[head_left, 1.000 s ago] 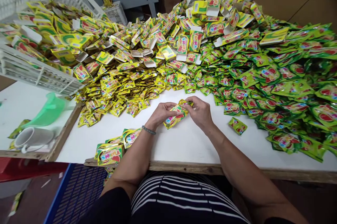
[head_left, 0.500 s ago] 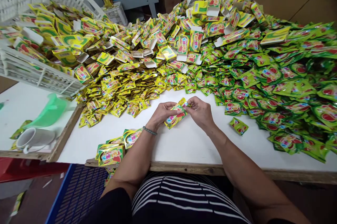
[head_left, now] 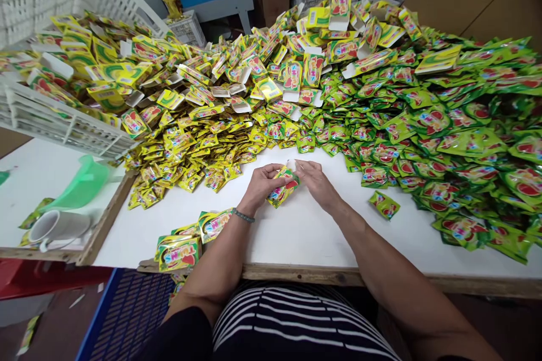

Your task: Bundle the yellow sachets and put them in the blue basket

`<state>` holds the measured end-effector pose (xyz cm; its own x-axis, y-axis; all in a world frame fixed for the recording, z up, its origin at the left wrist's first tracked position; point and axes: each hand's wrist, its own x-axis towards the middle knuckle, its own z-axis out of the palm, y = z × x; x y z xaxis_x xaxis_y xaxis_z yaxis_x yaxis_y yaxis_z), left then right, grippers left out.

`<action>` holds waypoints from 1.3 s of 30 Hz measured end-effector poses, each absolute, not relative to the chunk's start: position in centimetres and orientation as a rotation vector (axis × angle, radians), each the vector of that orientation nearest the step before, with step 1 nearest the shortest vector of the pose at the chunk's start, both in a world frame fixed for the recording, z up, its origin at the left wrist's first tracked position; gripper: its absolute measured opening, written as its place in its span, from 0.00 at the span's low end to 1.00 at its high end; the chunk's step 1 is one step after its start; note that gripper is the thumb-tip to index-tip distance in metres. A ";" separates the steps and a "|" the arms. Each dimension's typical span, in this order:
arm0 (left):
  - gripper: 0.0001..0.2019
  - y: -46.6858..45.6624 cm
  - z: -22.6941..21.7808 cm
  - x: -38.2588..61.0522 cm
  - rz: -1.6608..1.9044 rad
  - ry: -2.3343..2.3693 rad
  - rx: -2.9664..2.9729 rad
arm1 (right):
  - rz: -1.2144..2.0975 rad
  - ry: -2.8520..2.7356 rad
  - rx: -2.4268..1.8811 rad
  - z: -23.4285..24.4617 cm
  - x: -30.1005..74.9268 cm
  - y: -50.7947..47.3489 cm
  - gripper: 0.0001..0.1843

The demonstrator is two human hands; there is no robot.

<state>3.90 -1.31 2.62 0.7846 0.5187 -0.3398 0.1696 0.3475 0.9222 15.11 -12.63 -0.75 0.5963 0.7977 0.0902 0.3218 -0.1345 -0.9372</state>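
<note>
My left hand (head_left: 260, 185) grips a small yellow and green carton (head_left: 283, 190) just above the white table (head_left: 296, 231). My right hand (head_left: 315, 180) pinches the carton's white end flap, fingers closed on it. Heaps of yellow sachets (head_left: 190, 140) lie beyond my left hand. A heap of green sachets (head_left: 423, 124) lies to the right of my right hand. One green sachet (head_left: 383, 204) lies alone close to my right forearm. Filled cartons (head_left: 180, 251) are stacked at the table's front edge by my left elbow.
Folded open cartons (head_left: 296, 67) are piled at the back of the table. A white crate (head_left: 59, 121) holds cartons on the left. A green scoop (head_left: 78, 183) and a white mug (head_left: 55, 228) sit on a side tray. A blue crate (head_left: 122, 316) stands below the table.
The sachet end that stuck out of the carton is no longer visible and the white flap now shows. My right hand's fingers have moved onto the carton's end. The camera tilted slightly.
</note>
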 end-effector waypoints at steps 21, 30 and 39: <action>0.25 -1.7 2.3 4.1 0.457 0.561 1.219 | 0.605 -0.730 -1.430 -0.2 14.2 -12.2 0.19; 0.30 -1.5 2.1 4.0 0.441 0.636 1.273 | 0.628 -0.787 -1.479 0.0 15.3 -12.6 0.20; 0.27 -1.3 2.2 4.0 0.341 0.619 1.293 | 0.781 -0.515 -1.407 -0.2 15.8 -12.5 0.20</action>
